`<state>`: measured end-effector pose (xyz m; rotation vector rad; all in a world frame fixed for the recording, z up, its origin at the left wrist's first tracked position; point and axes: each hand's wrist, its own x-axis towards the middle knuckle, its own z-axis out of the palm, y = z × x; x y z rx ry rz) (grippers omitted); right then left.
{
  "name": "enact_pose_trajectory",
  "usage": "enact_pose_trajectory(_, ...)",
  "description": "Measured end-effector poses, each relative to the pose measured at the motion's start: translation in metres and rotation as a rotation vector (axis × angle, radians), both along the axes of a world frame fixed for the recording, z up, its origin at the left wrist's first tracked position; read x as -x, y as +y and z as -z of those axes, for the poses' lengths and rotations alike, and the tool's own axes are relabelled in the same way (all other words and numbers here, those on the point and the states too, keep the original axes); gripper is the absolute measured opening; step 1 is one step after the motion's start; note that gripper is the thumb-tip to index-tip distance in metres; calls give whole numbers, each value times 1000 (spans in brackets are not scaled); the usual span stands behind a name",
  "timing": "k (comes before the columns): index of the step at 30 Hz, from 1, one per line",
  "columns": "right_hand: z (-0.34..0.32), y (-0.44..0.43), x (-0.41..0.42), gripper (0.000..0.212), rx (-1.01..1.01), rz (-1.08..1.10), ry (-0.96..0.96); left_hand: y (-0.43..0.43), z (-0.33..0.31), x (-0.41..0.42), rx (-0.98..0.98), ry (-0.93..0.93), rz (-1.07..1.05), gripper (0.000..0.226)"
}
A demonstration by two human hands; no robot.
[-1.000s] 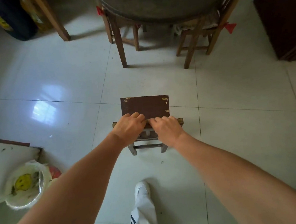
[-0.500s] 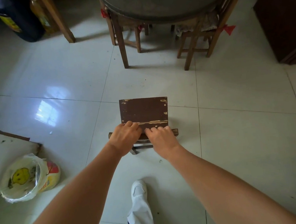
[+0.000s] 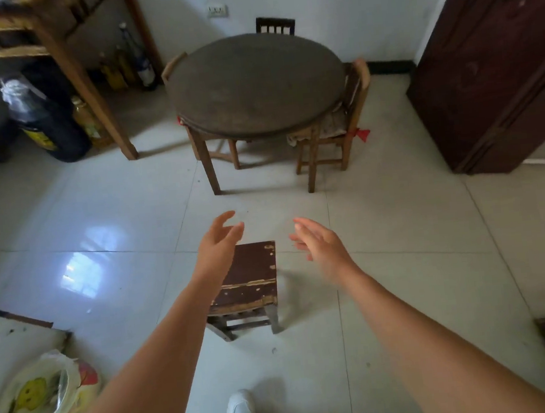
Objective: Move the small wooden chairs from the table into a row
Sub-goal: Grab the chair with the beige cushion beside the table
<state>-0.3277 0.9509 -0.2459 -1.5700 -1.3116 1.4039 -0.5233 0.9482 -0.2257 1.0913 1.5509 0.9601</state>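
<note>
We have just let go of the small chair.

Both hands, left hand point(image 3: 219, 244) and right hand point(image 3: 318, 245), were gripping its back; now they hang open and empty above it. The small chair point(image 3: 250, 283) stands on the floor point(image 3: 404, 277), well in front of the round table point(image 3: 254, 81), so we judge it placed; more chairs wait at the table.

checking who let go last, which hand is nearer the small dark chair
Left. The left hand hangs open over the small dark chair's left edge; the right hand is open too, off to its right, clear of it.
</note>
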Motion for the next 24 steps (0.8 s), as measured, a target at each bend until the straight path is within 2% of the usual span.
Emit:
enact_pose_trajectory(4, -68, 0, -70, 46, 15, 72, 103, -5, -52, -46, -36, -142, -13, 47)
enact_pose_trajectory(9, -119, 27, -147, 38, -12, 151, 172, 29, -89, -99, -68, -189, 42, 48)
enact_pose_trajectory(18, -162, 150, -265, 35, -45, 270, 227, 155, -119, -209, -46, -303, 62, 52)
enact_pose_trajectory(24, -171, 241, -343, 34, -50, 293, 210, 246, -138, -288, -53, -255, 56, 52)
